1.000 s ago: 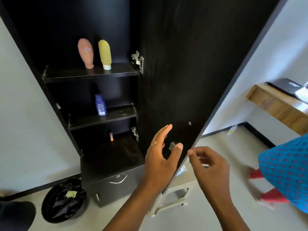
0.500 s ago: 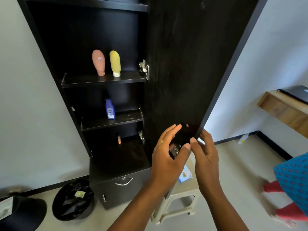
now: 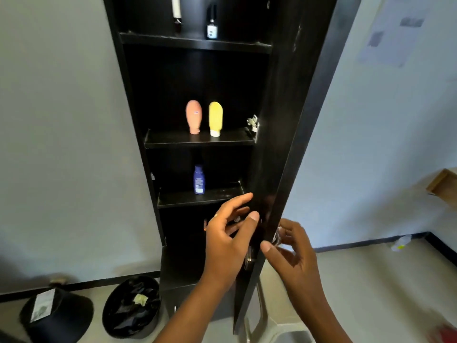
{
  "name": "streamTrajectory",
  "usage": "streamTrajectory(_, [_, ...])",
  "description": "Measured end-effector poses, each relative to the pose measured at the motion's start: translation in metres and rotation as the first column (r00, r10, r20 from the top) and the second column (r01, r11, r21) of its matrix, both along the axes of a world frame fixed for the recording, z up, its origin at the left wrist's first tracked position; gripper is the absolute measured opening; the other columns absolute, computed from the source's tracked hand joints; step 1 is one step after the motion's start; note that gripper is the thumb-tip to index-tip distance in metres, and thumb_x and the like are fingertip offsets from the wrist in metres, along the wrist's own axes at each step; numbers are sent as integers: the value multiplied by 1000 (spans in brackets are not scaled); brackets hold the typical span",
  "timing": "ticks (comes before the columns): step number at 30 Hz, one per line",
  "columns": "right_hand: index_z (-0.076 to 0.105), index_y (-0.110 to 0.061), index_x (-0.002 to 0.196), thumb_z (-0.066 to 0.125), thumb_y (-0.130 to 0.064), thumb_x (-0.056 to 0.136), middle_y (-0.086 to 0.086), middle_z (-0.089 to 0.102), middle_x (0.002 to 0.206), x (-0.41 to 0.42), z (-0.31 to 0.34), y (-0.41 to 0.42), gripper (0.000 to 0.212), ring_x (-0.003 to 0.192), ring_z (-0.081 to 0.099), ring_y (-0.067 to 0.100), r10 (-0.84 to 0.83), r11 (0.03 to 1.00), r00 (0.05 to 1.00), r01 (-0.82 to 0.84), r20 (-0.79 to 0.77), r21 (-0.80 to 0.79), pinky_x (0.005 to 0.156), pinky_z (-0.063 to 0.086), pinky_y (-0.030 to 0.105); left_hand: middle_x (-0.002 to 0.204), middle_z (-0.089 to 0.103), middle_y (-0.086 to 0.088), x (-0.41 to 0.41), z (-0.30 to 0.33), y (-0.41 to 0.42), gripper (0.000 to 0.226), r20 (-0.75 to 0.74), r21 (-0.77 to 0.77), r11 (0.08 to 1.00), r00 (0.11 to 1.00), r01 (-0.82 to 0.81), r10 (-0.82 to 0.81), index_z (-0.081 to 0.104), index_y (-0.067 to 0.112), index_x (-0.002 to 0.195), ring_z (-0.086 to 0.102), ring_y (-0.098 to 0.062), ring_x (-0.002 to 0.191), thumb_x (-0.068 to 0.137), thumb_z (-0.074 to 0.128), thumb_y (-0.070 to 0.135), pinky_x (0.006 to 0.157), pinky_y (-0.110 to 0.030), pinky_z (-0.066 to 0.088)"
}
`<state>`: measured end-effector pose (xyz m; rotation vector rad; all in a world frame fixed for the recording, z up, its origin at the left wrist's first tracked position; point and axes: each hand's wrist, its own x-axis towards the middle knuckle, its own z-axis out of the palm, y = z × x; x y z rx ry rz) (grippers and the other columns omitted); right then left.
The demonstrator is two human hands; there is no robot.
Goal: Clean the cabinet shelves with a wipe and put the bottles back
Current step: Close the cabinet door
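Flanking the black cabinet door edge at 6 o'clock, the left hand spreads wide inside while the right hand curls loosely outside; its grip is unclear. Bottles: pink bottle and yellow bottle at center, blue bottle below.

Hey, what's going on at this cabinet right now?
A person has both hands at the edge of the open black cabinet door: the left hand on its inner side, the right hand on its outer side. A pink bottle, a yellow bottle and a blue bottle stand on the shelves. No wipe shows.
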<state>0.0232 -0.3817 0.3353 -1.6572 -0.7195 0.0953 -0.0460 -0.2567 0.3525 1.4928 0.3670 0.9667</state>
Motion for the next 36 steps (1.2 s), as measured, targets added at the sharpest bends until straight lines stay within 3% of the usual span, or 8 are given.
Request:
streamTrajectory(5, [61,-33,111,80,-49,78,-8,68,95,-18,9,38,42,91,68,15,87,996,992,-86,94,-22,75,60,30,148,53,24,-12,8,73,54,-114,257,945,965,-202,237,52,39,145,44,1,141,95,70,34,116,-31,42])
streamTrajectory(11, [63,-36,95,76,-69,69,-14,71,77,-42,12,103,44,71,71,6,10,1000,969,-16,246,21,65,60,26,171,18,10,-6,24,187,78,-268,541,772,802,-334,534,26,35,160,11,-16,159,95,66,46,127,-48,25])
streamTrajectory(15, [60,-38,90,78,-69,67,-15,69,73,-50,13,149,43,66,70,7,-2,1000,958,3,286,0,63,60,30,173,9,3,-3,29,253,86,-243,652,682,762,-330,601,19,31,163,9,-23,160,92,62,52,126,-53,27])
streamTrajectory(20, [57,-33,86,79,-70,66,-11,66,67,-51,14,198,47,63,68,9,-1,999,959,14,285,-40,60,59,32,173,9,4,-1,40,302,89,-221,622,703,785,-344,579,15,30,163,13,-22,160,90,46,70,125,-51,30])
streamTrajectory(24, [52,-32,83,79,-69,69,-13,64,65,-51,17,228,48,64,66,10,10,994,952,25,306,-110,61,57,31,173,7,8,1,47,318,95,-158,535,774,860,-339,485,11,32,164,12,-15,159,87,17,87,123,-33,18])
streamTrajectory(28, [46,-35,76,81,-60,73,-13,60,62,-57,25,249,43,65,63,9,-30,988,941,78,337,-131,57,48,17,173,9,9,3,53,327,89,-144,442,838,897,-319,417,10,31,164,13,-12,159,91,22,80,124,-35,19])
streamTrajectory(33, [42,-35,71,79,-62,72,-15,57,56,-59,32,276,45,62,59,7,-80,972,941,147,328,-185,54,43,14,170,19,14,1,64,326,80,-91,253,932,952,-261,292,19,34,163,19,-5,156,93,21,72,129,-39,18])
streamTrajectory(36, [45,-33,73,76,-66,73,-14,56,57,-58,36,292,46,55,56,5,-82,963,941,159,329,-217,51,38,13,168,24,19,1,62,326,84,-9,134,966,975,-220,223,22,38,162,23,-1,154,90,20,80,129,-44,20])
